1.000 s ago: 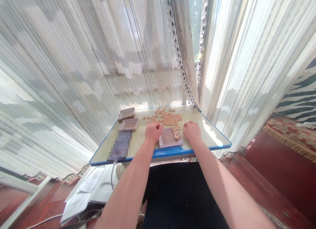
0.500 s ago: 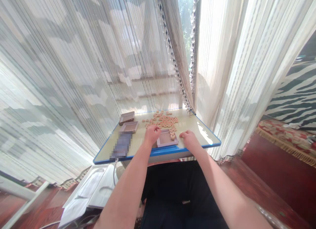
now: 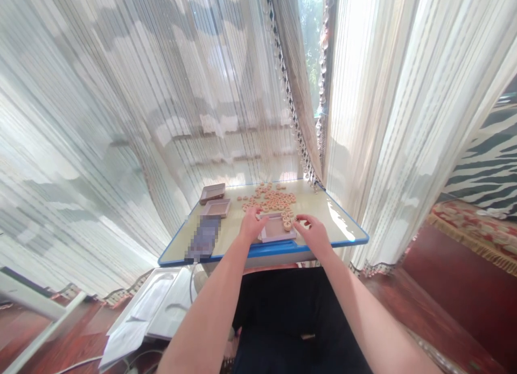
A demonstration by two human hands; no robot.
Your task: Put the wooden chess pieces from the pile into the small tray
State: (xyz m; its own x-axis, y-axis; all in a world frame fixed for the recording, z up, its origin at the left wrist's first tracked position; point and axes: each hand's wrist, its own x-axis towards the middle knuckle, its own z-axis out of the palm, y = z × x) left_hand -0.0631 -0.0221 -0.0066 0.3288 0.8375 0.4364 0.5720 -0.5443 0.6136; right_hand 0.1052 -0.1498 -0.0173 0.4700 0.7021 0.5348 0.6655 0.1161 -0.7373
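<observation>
A shallow, pale box tray [image 3: 278, 237] lies near the table's front edge. Several round wooden chess pieces [image 3: 287, 226] stand in a column along its right side. My left hand [image 3: 252, 224] is at the tray's left edge, thumb and fingers apart, with nothing visible in it. Just outside the right rim is my right hand [image 3: 314, 231], its thumb and index finger parted toward the pieces. No piece shows clearly between those fingers. Beyond the tray, many more loose pieces [image 3: 278, 196] are spread over the table.
Another shallow tray [image 3: 217, 208] and a closed-looking box [image 3: 212, 192] sit at the table's left. In front of them lies a blurred-out phone-like object [image 3: 204, 238] with a cable. The table [image 3: 343, 238] has a blue edge. Sheer curtains [image 3: 226, 121] hang behind.
My right hand has come closer to the tray's right rim, and its thumb and fingers have parted. The left hand has spread slightly over the left rim. The whole view has shifted a little.
</observation>
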